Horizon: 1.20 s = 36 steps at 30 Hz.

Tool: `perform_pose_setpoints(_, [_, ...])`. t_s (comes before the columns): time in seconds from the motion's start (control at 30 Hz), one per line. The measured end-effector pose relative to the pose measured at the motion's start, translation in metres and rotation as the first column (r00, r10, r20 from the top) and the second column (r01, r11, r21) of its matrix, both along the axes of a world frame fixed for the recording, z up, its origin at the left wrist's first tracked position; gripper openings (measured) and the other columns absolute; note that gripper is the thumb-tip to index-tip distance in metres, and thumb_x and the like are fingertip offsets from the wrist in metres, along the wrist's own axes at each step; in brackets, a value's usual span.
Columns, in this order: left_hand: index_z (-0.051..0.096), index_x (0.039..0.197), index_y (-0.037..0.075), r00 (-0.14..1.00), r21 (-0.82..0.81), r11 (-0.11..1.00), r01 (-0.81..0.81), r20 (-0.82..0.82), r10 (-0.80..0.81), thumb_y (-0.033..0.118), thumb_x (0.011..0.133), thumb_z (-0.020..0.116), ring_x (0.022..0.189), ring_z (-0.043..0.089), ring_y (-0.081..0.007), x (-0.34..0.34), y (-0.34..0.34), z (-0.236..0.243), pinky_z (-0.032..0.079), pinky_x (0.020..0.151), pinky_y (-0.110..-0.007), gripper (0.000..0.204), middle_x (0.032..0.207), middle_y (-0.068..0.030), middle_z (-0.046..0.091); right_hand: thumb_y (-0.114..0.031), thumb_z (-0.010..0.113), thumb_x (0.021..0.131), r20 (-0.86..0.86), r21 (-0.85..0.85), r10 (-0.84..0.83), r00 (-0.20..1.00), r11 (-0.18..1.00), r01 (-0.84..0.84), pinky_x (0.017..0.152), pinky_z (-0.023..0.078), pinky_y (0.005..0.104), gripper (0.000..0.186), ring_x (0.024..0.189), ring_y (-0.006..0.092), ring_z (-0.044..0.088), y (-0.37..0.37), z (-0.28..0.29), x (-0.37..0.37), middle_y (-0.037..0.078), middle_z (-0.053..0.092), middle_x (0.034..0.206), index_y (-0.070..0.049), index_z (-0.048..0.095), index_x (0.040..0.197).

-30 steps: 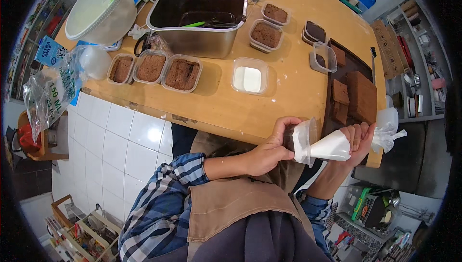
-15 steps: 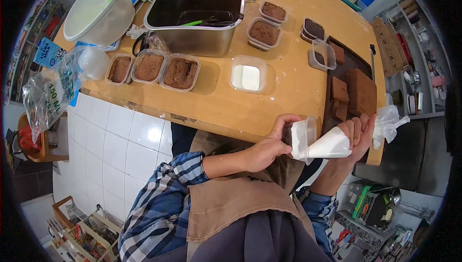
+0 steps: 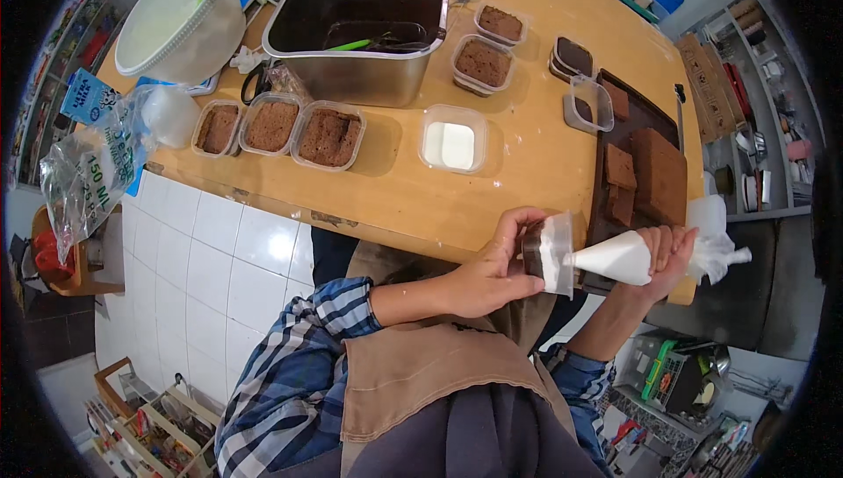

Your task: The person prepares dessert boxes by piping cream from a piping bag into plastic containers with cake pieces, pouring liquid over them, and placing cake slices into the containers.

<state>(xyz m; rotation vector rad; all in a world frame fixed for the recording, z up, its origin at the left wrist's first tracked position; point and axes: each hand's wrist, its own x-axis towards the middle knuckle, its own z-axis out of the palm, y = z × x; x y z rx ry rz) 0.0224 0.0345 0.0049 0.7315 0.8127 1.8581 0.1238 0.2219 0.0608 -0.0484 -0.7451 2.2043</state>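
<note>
My left hand (image 3: 492,280) is closed round a clear plastic tub (image 3: 563,254), which is tipped on its side with its mouth facing right. Dark cake shows at the tub's bottom, with a layer of white cream (image 3: 548,254) over it. My right hand (image 3: 665,258) squeezes a piping bag (image 3: 615,257) full of white cream, its twisted end trailing out behind the fist. The bag's tip reaches to the tub's mouth. Beyond my hands on the table stands another clear tub (image 3: 453,139) with a white cream layer inside.
A dark tray (image 3: 648,122) holding chocolate cake blocks (image 3: 660,177) lies at the right. Three tubs of brown cake (image 3: 271,122) line the left front, and several more stand farther back. Behind are a large metal pan (image 3: 351,79) and a white tub (image 3: 182,35).
The piping bag and my right hand have drawn back a little to the right and up, away from the tub. My left hand has turned the tub slightly.
</note>
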Motion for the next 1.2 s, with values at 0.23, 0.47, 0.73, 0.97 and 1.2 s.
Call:
perform_pose_setpoints(0.23, [0.018,0.125,0.0,0.821,0.064,0.946,-0.318,-0.48,0.309,0.003,0.064,0.066,0.112,0.032,-0.0241,0.003,0.008,-0.008,0.025,0.095,-0.033,0.077,0.118,-0.0143,0.031,-0.032,0.022,0.093,-0.063,-0.02,-0.047,0.997,0.999,0.046,0.036,0.027,0.021,0.047,0.029,0.0082,0.025,-0.006,-0.012,0.01,-0.001,0.03,0.035,-0.011,0.04,0.055])
perform_pose_setpoints(0.47, [0.023,0.122,0.0,0.7,0.241,0.896,-0.372,-0.562,0.441,0.01,0.066,0.065,0.112,0.033,-0.0284,0.0,0.009,-0.011,0.025,0.095,-0.035,0.071,0.118,-0.0172,0.033,-0.029,0.028,0.092,-0.049,-0.045,0.009,0.999,0.999,-0.012,0.035,0.026,0.0188,0.04,0.03,0.0059,0.025,-0.012,-0.014,0.008,-0.002,0.028,0.036,-0.013,0.033,0.057])
perform_pose_setpoints(0.73, [0.023,0.122,0.0,0.671,0.264,0.914,-0.308,-0.621,0.406,0.015,0.07,0.06,0.112,0.033,-0.0293,-0.003,0.007,-0.009,0.024,0.095,-0.037,0.066,0.119,-0.0184,0.033,-0.032,0.026,0.093,-0.036,-0.039,0.065,0.997,0.997,-0.066,0.035,0.026,0.0188,0.042,0.029,0.0068,0.025,-0.016,-0.008,0.005,-0.001,0.028,0.036,-0.011,0.035,0.057])
perform_pose_setpoints(0.97, [0.025,0.121,0.001,0.646,0.283,0.907,-0.31,-0.638,0.42,0.014,0.069,0.06,0.113,0.033,-0.0302,-0.001,0.007,-0.012,0.025,0.095,-0.038,0.063,0.119,-0.0187,0.034,-0.033,0.021,0.093,-0.11,-0.023,0.13,0.985,0.991,-0.133,0.036,0.029,0.0232,0.045,0.031,0.011,0.029,-0.015,-0.007,0.007,0.004,0.033,0.038,-0.008,0.04,0.061])
perform_pose_setpoints(1.2, [0.024,0.123,0.0,0.669,0.307,0.904,-0.297,-0.609,0.427,-0.003,0.061,0.059,0.115,0.031,-0.0322,0.0,0.005,-0.009,0.025,0.097,-0.038,0.071,0.123,-0.0172,0.033,-0.036,0.027,0.092,-0.037,0.023,0.037,0.999,0.999,-0.036,0.033,0.025,0.0183,0.044,0.029,0.0062,0.023,-0.019,-0.002,0.003,-0.002,0.028,0.035,-0.013,0.034,0.055])
